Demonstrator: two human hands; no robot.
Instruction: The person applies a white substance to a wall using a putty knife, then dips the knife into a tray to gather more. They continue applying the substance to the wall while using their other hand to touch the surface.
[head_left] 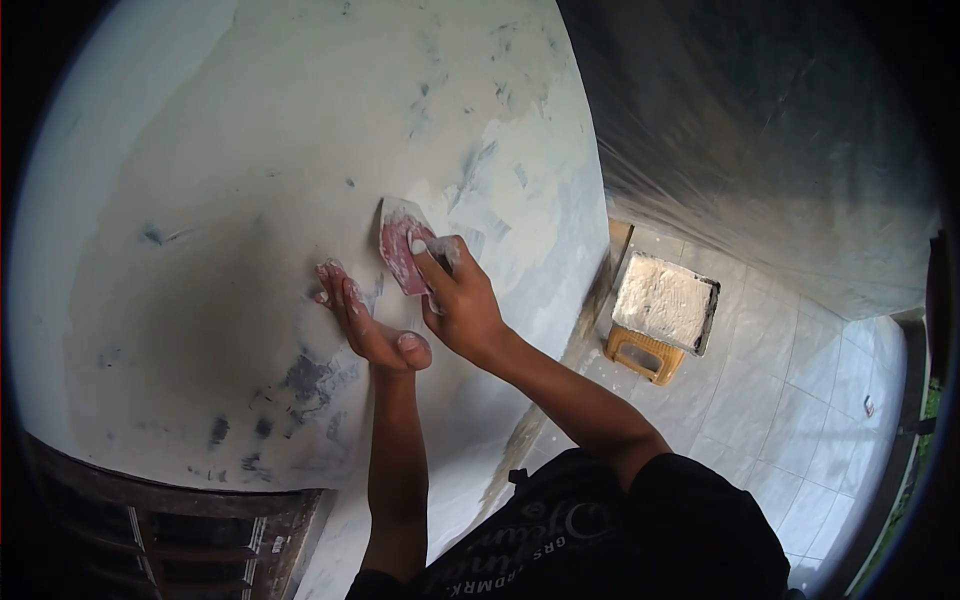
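Observation:
My right hand (462, 300) grips a red putty scraper (400, 245) smeared with white paste, its thumb laid along the blade. The scraper is at the pale plastered wall (290, 120); whether its edge touches is hard to tell. To the left and slightly lower, my left hand (365, 325) is open and holds nothing, with fingers stretched upward and white paste on the tips. Around both hands the wall shows dark grey patches and uneven whitish layers.
On the right, a tray of white paste (665, 298) sits on a yellow-orange plastic stool (645, 357). Grey floor tiles (780, 400) surround it. Translucent sheeting (760, 130) hangs at the upper right. A dark wooden window frame (180, 540) borders the wall at the lower left.

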